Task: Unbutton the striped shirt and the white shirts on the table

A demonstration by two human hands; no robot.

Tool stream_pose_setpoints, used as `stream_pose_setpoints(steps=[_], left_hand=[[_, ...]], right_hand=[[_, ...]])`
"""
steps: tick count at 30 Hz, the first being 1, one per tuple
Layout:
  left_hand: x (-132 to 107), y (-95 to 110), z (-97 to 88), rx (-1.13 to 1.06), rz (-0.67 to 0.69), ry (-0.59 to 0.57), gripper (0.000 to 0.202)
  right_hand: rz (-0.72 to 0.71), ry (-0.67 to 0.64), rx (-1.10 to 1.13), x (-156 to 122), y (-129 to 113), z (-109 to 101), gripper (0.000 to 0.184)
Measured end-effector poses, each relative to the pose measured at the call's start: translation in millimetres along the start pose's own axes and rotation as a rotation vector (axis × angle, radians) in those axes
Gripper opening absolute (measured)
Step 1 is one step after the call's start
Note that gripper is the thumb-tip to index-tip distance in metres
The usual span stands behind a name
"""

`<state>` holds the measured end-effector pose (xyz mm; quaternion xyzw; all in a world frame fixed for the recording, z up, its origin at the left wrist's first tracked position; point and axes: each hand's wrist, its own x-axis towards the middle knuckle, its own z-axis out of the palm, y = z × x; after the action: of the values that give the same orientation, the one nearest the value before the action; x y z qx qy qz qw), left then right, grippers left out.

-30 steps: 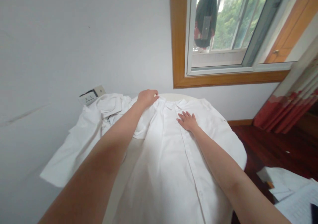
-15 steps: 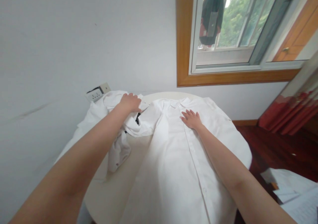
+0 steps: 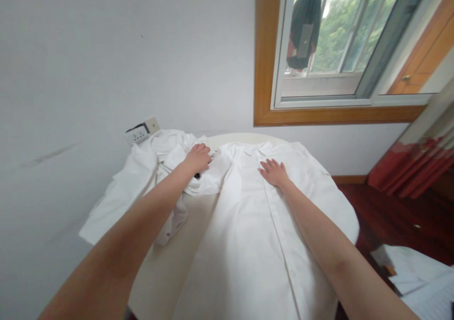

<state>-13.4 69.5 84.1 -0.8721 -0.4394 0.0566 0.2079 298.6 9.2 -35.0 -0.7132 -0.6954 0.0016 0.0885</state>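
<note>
A white button-up shirt [image 3: 244, 235] lies front up over the round table, its collar at the far edge. My right hand [image 3: 274, 172] rests flat on its upper front beside the button strip, fingers spread. On the shirt's left sleeve area my left hand [image 3: 199, 158] lies palm down, its fingers slightly bent and apart; the fingertips are partly hidden. A small black patch [image 3: 197, 175] shows just below that hand. Left of it is a rumpled heap of white clothing [image 3: 133, 173], partly covered by my left forearm.
The cream round table [image 3: 159, 282] stands against the white wall, below a wall socket [image 3: 137, 133]. A wood-framed window [image 3: 264, 116] is at upper right, with a red and beige curtain [image 3: 397, 168] beside it. White papers [image 3: 414, 268] sit low on the right.
My left hand has moved right and slightly toward me over the sleeve, away from the heap. My right hand stays on the shirt front. The view has shifted slightly.
</note>
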Motion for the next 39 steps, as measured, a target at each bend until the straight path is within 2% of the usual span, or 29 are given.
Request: stream_pose_setpoints(steps=[2, 4, 9, 11, 13, 15, 17, 19, 24, 26, 29, 32, 36, 39], left_hand=[[1.3, -2.0, 0.4, -0.048, -0.003, 0.026, 0.015], [2.8, -5.3, -6.9, -0.105, -0.015, 0.058, 0.020], [5.8, -14.9, -44.2, -0.385, -0.105, 0.087, 0.042], [6.6, -18.5, -58.7, -0.435, -0.176, 0.113, 0.044], [7.9, -21.6, -70.2, -0.389, -0.262, 0.141, 0.044], [9.3, -24.6, -79.9, -0.303, -0.348, 0.175, 0.043], [10.2, -27.9, -89.4, -0.231, -0.410, 0.219, 0.041], [10.2, -31.7, -99.5, -0.191, -0.454, 0.243, 0.042], [10.3, -41.7, -124.2, -0.161, -0.594, 0.205, 0.039], [13.0, -41.6, -131.2, -0.148, -0.585, 0.139, 0.039], [20.8, -30.0, -136.9, -0.118, -0.518, -0.037, 0.038], [31.1, -5.1, -135.8, -0.101, -0.401, -0.160, 0.037], [41.6, 31.8, -122.8, -0.135, -0.298, -0.171, 0.037], [41.4, 50.2, -106.3, -0.217, -0.253, -0.146, 0.037]], right_hand=[[0.002, 0.006, 0.005, 0.1, -0.1, 0.2, 0.059], [0.002, 0.012, 0.010, -0.1, -0.2, 0.5, 0.059], [0.012, -0.003, 0.011, -2.2, -0.6, -3.2, 0.058], [0.002, 0.066, 0.027, -3.1, -3.1, -8.5, 0.056], [-0.062, 0.175, 0.074, -4.1, -10.4, -15.2, 0.051], [-0.190, 0.212, 0.152, -6.4, -24.2, -20.8, 0.049], [-0.321, 0.142, 0.232, -10.8, -43.9, -22.3, 0.052], [-0.384, 0.050, 0.256, -16.9, -66.4, -19.1, 0.057], [-0.367, -0.091, 0.177, -24.9, -113.4, -5.9, 0.071], [-0.349, -0.120, 0.151, -22.4, -126.3, -3.8, 0.073], [-0.374, -0.090, 0.157, -16.7, -142.3, -2.2, 0.076], [-0.405, -0.037, 0.187, -11.9, -157.4, 0.5, 0.077], [-0.396, -0.001, 0.194, -6.2, -173.2, 4.8, 0.081], [-0.424, 0.023, 0.193, -1.1, -170.4, 4.3, 0.073]])
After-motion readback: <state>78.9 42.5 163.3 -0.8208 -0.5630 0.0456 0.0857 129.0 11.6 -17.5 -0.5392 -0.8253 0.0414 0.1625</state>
